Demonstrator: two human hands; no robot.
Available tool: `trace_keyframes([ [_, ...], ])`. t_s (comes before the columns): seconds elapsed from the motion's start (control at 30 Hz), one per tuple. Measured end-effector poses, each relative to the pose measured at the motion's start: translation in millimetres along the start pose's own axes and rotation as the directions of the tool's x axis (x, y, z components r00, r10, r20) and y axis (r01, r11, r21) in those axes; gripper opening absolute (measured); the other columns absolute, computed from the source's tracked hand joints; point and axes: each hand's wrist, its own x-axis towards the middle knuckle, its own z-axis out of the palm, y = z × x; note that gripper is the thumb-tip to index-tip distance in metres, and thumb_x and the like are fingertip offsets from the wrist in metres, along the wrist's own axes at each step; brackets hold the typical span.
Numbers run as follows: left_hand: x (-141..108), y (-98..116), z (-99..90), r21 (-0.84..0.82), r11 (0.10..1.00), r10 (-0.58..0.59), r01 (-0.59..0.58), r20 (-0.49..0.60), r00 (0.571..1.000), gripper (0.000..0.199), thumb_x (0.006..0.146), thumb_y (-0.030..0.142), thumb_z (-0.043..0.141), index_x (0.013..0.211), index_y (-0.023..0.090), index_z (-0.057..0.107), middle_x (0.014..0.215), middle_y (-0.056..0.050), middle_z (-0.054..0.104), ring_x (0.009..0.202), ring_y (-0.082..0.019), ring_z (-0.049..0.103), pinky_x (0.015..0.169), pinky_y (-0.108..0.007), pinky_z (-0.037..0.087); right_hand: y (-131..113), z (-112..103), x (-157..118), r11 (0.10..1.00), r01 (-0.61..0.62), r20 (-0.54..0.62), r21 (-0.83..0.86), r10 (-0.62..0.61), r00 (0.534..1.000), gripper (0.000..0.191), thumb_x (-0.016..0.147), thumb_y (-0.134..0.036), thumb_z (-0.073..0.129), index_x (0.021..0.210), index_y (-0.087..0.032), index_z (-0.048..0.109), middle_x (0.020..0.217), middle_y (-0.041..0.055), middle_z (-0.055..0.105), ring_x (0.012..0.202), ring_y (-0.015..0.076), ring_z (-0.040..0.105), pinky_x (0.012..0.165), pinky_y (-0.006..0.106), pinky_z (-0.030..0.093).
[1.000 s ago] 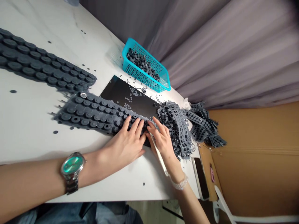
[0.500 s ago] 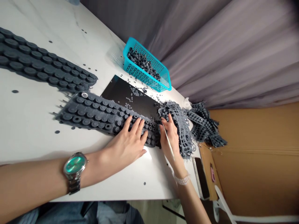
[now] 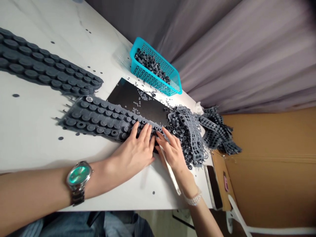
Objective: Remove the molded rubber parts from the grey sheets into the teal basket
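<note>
The grey knobbed strip (image 3: 108, 120) lies slantwise on the white table (image 3: 32, 151), between its front and far edges. The left hand (image 3: 133, 148) rests palm down on it, fingers spread and pinching nothing. The right hand (image 3: 174, 153) has thumb and fingers closed on a slim white tool (image 3: 171, 171) at the strip's right end — its tip is hidden. The step in hand looks like close work on single knobs there; the next move, I judge, calls for steady left pressure and small, precise tool strokes. A black board (image 3: 149, 112) extends behind the strip. Grey mesh (image 3: 195, 138) is heaped toward the table's right edge — the blue basket (image 3: 150, 78) stands by the far edge.
</note>
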Motion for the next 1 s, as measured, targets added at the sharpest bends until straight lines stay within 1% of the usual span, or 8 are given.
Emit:
trace_keyframes([
  [0.17,-0.7,0.6,1.3,0.01,1.0,0.018,-0.018,-0.016,1.0,0.06,0.089,0.049,0.053,0.128,0.004,0.06,0.141,-0.029,0.051,0.137,-0.04,0.041,0.112,-0.062,0.025,-4.5,-0.9,4.4,1.0,-0.002,0.079,0.011,0.001,0.997,0.029,0.097,-0.011,0.042,0.124,-0.017,0.053,0.133,0.0172,0.061,0.14,0.0231,0.041,0.104,0.044,0.046],
  [0.27,-0.4,0.8,-1.3,0.014,1.0,0.001,-0.001,-0.001,1.0,0.06,0.089,0.048,0.054,0.132,0.006,0.058,0.142,-0.028,0.049,0.137,-0.039,0.042,0.112,-0.061,0.026,-7.4,6.2,-0.7,0.987,-0.138,-0.059,0.086,0.143,0.988,0.03,0.097,-0.012,0.042,0.124,-0.02,0.052,0.141,0.0167,0.054,0.135,0.0235,0.048,0.104,0.045,0.047],
  [0.33,0.3,1.1,-4.7,0.013,1.0,-0.011,0.011,0.019,1.0,0.062,0.089,0.05,0.054,0.133,0.007,0.057,0.143,-0.027,0.049,0.137,-0.039,0.042,0.112,-0.061,0.027,-6.8,9.6,-6.8,0.926,-0.333,-0.191,0.175,0.364,0.912,0.029,0.098,-0.017,0.042,0.125,-0.023,0.052,0.145,0.0158,0.05,0.126,0.0239,0.057,0.098,0.044,0.052],
  [0.4,1.1,1.5,-8.7,0.014,1.0,-0.01,0.01,0.036,0.999,0.063,0.089,0.053,0.053,0.134,0.009,0.057,0.143,-0.027,0.048,0.138,-0.039,0.041,0.111,-0.061,0.028,-3.5,8.9,-12.7,0.826,-0.509,-0.248,0.243,0.56,0.79,0.029,0.099,-0.023,0.042,0.126,-0.023,0.052,0.146,0.0159,0.049,0.118,0.0242,0.063,0.091,0.042,0.056],
  [0.47,1.2,2.2,-11.9,0.022,1.0,-0.012,0.011,0.042,0.999,0.064,0.088,0.055,0.053,0.134,0.011,0.057,0.143,-0.027,0.049,0.137,-0.04,0.041,0.11,-0.061,0.03,1.6,4.6,-16.6,0.771,-0.592,-0.245,0.235,0.637,0.731,0.027,0.099,-0.028,0.043,0.123,-0.022,0.054,0.144,0.0158,0.051,0.122,0.0266,0.059,0.091,0.044,0.055],
  [0.6,-1.5,5.0,-12.6,0.083,0.996,-0.045,0.042,0.035,0.998,0.072,0.086,0.059,0.055,0.14,0.011,0.05,0.144,-0.027,0.048,0.137,-0.041,0.042,0.11,-0.059,0.032,7.7,-4.3,-14.2,0.814,-0.561,-0.208,0.147,0.58,0.787,0.021,0.098,-0.031,0.045,0.112,-0.021,0.059,0.139,0.015,0.056,0.142,0.0303,0.036,0.103,0.055,0.045],
  [0.8,-5.6,8.4,-9.3,0.139,0.989,-0.05,0.047,0.022,0.998,0.072,0.085,0.054,0.059,0.134,0.002,0.054,0.139,-0.034,0.049,0.133,-0.043,0.045,0.109,-0.059,0.031,-0.1,-0.6,9.3,0.968,-0.236,-0.082,0.091,0.243,0.967,0.019,0.097,-0.02,0.047,0.113,-0.021,0.058,0.132,0.0129,0.061,0.139,0.0244,0.042,0.105,0.045,0.045],
  [1.0,-4.4,7.9,-15.1,0.116,0.993,-0.041,0.036,0.043,0.998,0.067,0.085,0.053,0.06,0.129,0.003,0.06,0.136,-0.033,0.051,0.133,-0.043,0.046,0.108,-0.06,0.034,0.9,5.2,25.1,1.0,-0.021,-0.068,0.01,0.022,0.997,0.019,0.096,-0.015,0.049,0.113,-0.02,0.055,0.125,0.0139,0.066,0.137,0.0244,0.046,0.096,0.042,0.049],
])
